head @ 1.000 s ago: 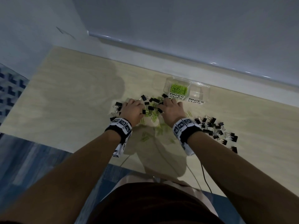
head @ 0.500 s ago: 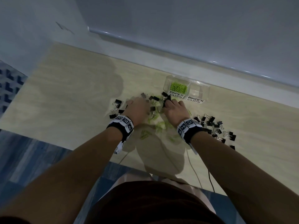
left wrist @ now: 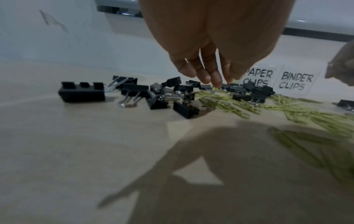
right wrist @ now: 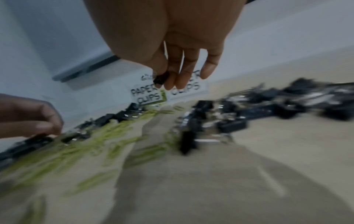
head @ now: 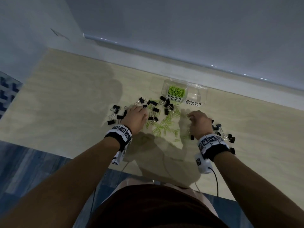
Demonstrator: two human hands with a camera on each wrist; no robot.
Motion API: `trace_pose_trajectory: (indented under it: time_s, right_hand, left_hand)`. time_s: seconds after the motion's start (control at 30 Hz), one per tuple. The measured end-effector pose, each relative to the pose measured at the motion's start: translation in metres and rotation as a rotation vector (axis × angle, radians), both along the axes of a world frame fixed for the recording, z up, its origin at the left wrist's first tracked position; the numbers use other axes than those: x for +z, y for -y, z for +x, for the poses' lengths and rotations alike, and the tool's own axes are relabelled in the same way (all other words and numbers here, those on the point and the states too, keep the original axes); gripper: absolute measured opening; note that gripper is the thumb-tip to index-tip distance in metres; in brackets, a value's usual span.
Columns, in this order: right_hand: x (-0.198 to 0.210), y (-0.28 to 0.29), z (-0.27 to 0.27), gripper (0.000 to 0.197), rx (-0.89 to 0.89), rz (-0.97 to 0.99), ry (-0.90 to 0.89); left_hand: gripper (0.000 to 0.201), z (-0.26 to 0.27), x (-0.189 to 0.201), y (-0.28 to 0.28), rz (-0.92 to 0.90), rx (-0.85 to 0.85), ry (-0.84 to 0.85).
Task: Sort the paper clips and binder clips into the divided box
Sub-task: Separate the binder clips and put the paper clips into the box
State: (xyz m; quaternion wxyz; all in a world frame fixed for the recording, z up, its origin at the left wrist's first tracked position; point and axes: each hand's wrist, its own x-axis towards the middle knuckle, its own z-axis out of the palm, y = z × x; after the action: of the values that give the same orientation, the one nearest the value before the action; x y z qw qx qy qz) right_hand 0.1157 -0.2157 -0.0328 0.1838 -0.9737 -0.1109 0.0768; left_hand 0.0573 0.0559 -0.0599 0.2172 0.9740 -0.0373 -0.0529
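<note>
A clear divided box (head: 204, 91) stands at the back of the desk; its PAPER CLIPS side holds green paper clips (head: 176, 91), and its BINDER CLIPS side (head: 195, 96) looks empty. Loose green paper clips (head: 164, 125) and black binder clips (head: 166, 105) lie mixed in front of it. My right hand (head: 190, 116) hovers below the box and pinches one black binder clip (right wrist: 161, 79) between thumb and fingers. My left hand (head: 139, 111) reaches down into the pile, and its fingertips (left wrist: 215, 82) touch clips there. Whether it grips one is unclear.
More binder clips lie left of my left hand (head: 115, 112) and right of my right wrist (head: 222, 132). A pale wall ledge (head: 164, 63) runs just behind the box. The desk's near edge (head: 65, 155) is close to my body; cables hang from both wristbands.
My right hand has moved right, out of the middle pile, with a binder clip pinched in it. My left hand has stayed at the pile's left side.
</note>
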Motion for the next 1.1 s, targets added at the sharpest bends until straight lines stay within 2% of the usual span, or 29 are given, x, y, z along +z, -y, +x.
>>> trace_pose_trajectory:
  time_s: [0.1, 0.17, 0.33, 0.43, 0.53, 0.63, 0.73, 0.83, 0.9, 1.03, 1.1]
  right_hand:
    - [0.001, 0.019, -0.006, 0.023, -0.064, -0.253, -0.092]
    - [0.002, 0.013, -0.010, 0.026, -0.021, -0.298, -0.061]
    - [0.008, -0.049, -0.021, 0.026, 0.335, -0.184, -0.026]
    - [0.008, -0.085, -0.024, 0.028, 0.467, -0.146, -0.030]
    - [0.005, -0.105, -0.019, 0.043, 0.523, -0.194, -0.087]
    - [0.004, -0.110, -0.012, 0.050, 0.550, -0.230, -0.131]
    - [0.006, -0.108, -0.006, 0.044, 0.538, -0.192, -0.131]
    - [0.007, -0.105, -0.002, 0.034, 0.536, -0.233, -0.148]
    - [0.006, -0.104, 0.000, 0.035, 0.550, -0.243, -0.168]
    - [0.004, -0.098, 0.001, 0.041, 0.597, -0.198, -0.156]
    - [0.003, -0.095, -0.001, 0.039, 0.607, -0.138, -0.084]
  left_hand:
    - [0.019, 0.009, 0.003, 0.015, -0.046, 0.034, -0.059]
    - [0.024, 0.016, 0.005, 0.027, -0.068, 0.092, -0.110]
    - [0.015, 0.017, 0.002, 0.035, -0.200, 0.228, -0.154]
    - [0.017, 0.014, 0.005, 0.028, -0.282, 0.265, -0.153]
    - [0.023, 0.012, 0.010, 0.018, -0.295, 0.252, -0.139]
    - [0.026, 0.010, 0.010, 0.012, -0.286, 0.208, -0.206]
    - [0.024, 0.011, 0.011, 0.017, -0.237, 0.171, -0.215]
    - [0.023, 0.016, 0.013, 0.028, -0.108, 0.155, -0.204]
    - [0.020, 0.018, 0.013, 0.031, -0.065, 0.155, -0.185]
    - [0.026, 0.013, 0.011, 0.032, -0.088, 0.135, -0.172]
    - [0.029, 0.010, 0.014, 0.031, -0.111, 0.126, -0.147]
